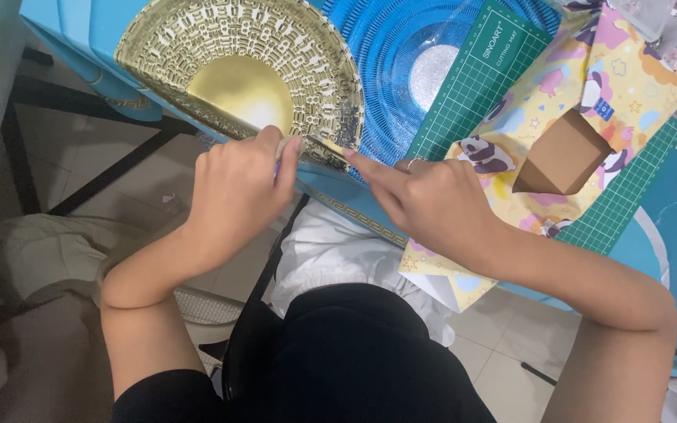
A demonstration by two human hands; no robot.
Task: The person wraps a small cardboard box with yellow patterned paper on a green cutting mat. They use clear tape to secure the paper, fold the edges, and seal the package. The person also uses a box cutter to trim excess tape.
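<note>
left hand (pixel 237 192) is curling tight, gripping sth thin against the near rim of the gold doily plate (pixel 237 66), w/ a bit of blue-violet handle peeking under the thumb; can't tell what tool it is. right hand (pixel 436 204) is lying narrow, index finger stretched out and pressing the plate's rim right beside the left thumb, other fingers folded, ring on one. the gold plate is hanging over the near edge of the blue table (pixel 667 235), overlapping a blue doily plate (pixel 401 47) behind it. a green cutting mat (pixel 472 78) is lying further right, patterned wrapping paper (pixel 628 86) on it, brown cardboard piece (pixel 562 153) on top.
</note>
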